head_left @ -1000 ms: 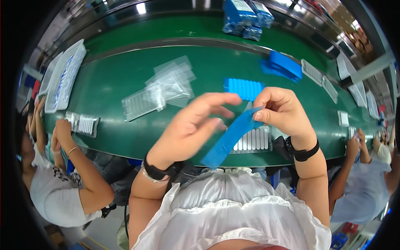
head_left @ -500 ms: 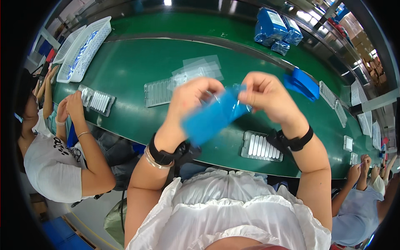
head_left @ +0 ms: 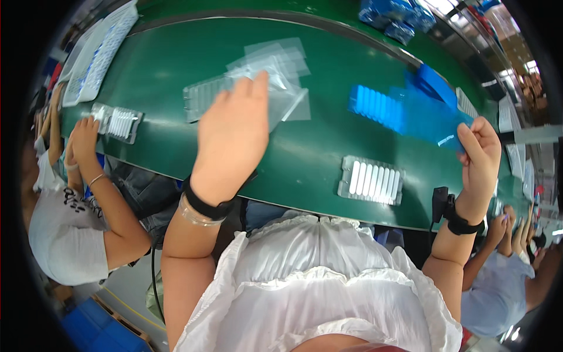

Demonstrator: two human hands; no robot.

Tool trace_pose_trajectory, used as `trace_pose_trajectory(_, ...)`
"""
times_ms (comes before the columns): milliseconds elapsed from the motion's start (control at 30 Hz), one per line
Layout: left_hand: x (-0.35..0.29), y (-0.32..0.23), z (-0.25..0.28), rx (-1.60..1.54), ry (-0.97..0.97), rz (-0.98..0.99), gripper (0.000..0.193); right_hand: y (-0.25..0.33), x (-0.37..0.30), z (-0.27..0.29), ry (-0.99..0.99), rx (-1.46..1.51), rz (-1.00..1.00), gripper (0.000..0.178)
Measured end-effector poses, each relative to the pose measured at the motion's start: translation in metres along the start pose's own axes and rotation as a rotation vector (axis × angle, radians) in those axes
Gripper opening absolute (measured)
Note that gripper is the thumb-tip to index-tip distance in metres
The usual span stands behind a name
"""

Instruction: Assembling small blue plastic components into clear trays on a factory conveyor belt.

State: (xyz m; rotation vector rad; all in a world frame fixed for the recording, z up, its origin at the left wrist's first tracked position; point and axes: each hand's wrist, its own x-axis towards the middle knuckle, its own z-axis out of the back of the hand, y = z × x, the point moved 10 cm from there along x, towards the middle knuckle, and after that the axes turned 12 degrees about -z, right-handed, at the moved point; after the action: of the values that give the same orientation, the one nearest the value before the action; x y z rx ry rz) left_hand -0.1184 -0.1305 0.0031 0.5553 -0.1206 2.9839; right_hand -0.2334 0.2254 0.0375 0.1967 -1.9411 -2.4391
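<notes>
My left hand (head_left: pixel 234 132) reaches over a loose pile of clear plastic bags (head_left: pixel 272 64), fingers stretched out and touching the top ones. Partly under that pile lies a clear ribbed tray (head_left: pixel 202 98). My right hand (head_left: pixel 482 149), out to the right, pinches the end of a translucent blue plastic bag (head_left: pixel 431 120) between thumb and fingers. At the bag's other end, a tray with a row of tubes (head_left: pixel 375 107) shows through in blue; I cannot tell whether it is inside or underneath. Closer to me rests a clear tray of white tubes (head_left: pixel 372 180).
Folded blue bags (head_left: pixel 437 85) lie beyond my right hand. Blue packs (head_left: pixel 399 17) sit at the far right, and a white basket (head_left: pixel 99 56) at the far left. A co-worker's hand (head_left: pixel 85 138) touches another tray (head_left: pixel 120 122) on the left.
My hands have separated: the left has moved to the clear bags, while the right has moved right with the blue bag. The view has shifted slightly.
</notes>
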Motion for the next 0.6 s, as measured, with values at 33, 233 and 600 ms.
trace_pose_trajectory(33,0.004,-0.007,0.002,-0.027,0.006,-0.031,0.043,-0.004,-0.017,0.009,-0.037,-0.009,-0.015,0.018)
trace_pose_trajectory(233,-0.019,-0.075,0.024,-0.481,-0.152,-0.47,0.034,-0.057,-0.08,-0.023,0.037,0.138,-0.244,0.02)
trace_pose_trajectory(600,-0.046,-0.125,-0.014,-0.536,-0.113,-0.558,0.023,-0.1,-0.086,-0.031,0.013,0.085,-0.349,0.018)
